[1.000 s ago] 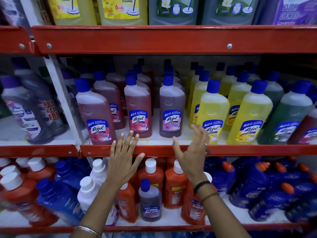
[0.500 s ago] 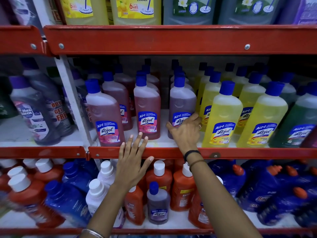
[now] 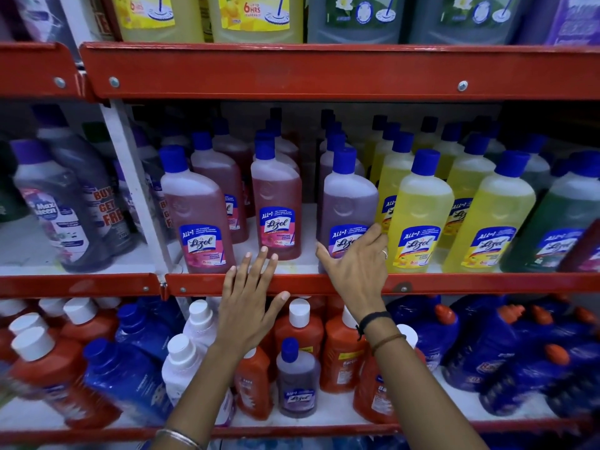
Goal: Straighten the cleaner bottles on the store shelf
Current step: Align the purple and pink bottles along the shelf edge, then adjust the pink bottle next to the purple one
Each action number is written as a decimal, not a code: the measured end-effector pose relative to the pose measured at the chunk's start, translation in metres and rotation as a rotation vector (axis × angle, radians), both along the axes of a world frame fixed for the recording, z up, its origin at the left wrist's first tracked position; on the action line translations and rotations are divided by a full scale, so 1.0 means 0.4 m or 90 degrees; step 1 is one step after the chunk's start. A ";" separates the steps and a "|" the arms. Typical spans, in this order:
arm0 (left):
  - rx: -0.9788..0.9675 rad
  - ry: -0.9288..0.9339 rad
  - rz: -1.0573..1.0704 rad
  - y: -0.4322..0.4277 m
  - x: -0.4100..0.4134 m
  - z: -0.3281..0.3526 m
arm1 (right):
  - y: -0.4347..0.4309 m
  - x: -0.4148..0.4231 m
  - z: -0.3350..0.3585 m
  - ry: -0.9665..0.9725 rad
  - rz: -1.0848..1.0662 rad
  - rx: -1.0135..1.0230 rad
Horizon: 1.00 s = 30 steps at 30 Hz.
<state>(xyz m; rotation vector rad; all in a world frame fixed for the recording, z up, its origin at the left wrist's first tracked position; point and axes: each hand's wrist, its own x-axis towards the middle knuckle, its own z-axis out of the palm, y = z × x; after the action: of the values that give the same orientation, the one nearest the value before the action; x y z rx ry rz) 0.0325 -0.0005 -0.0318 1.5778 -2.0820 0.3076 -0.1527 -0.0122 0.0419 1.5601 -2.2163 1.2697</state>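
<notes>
Blue-capped Lizol cleaner bottles stand in rows on the middle shelf (image 3: 454, 282). My right hand (image 3: 357, 261) wraps around the base of the front purple bottle (image 3: 347, 203), thumb on its left side and fingers across its label. To its left stand a pink bottle (image 3: 276, 203) and another pink bottle (image 3: 194, 216) near the white upright. To its right stand yellow bottles (image 3: 418, 216). My left hand (image 3: 251, 297) is spread open with fingers apart over the red shelf edge, just below the pink bottle and holding nothing.
A white upright post (image 3: 136, 190) splits the middle shelf; dark purple bottles (image 3: 58, 209) lean left of it. A green bottle (image 3: 552, 222) stands at far right. Orange, white and blue bottles (image 3: 341, 352) crowd the lower shelf. Large jugs (image 3: 256, 17) fill the top shelf.
My right hand rose from below the shelf edge and closed around the purple bottle's base. The view has drifted slightly. My left hand stays spread at the shelf edge.
</notes>
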 end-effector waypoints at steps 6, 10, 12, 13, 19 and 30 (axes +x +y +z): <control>0.012 -0.009 -0.010 0.006 0.006 0.004 | 0.026 -0.001 0.009 -0.010 0.019 0.014; 0.020 0.003 -0.021 0.021 0.021 0.002 | 0.047 0.005 -0.022 -0.048 0.035 -0.051; 0.018 0.018 -0.024 0.034 0.032 -0.003 | 0.074 0.024 -0.044 -0.064 0.065 -0.127; 0.017 0.029 -0.023 0.040 0.039 -0.007 | 0.087 0.040 -0.051 -0.074 0.099 -0.168; 0.019 0.043 0.013 0.061 0.088 -0.034 | 0.081 0.175 -0.037 -0.161 0.346 -0.184; 0.014 -0.006 0.043 0.056 0.132 -0.053 | -0.114 0.288 0.028 -0.118 0.130 0.022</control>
<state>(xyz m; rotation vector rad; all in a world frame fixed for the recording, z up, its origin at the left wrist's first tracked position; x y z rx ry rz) 0.0855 0.0218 -0.0529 1.6647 -2.0488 0.3168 -0.0376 -0.0580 0.0531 1.7878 -2.2422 1.4963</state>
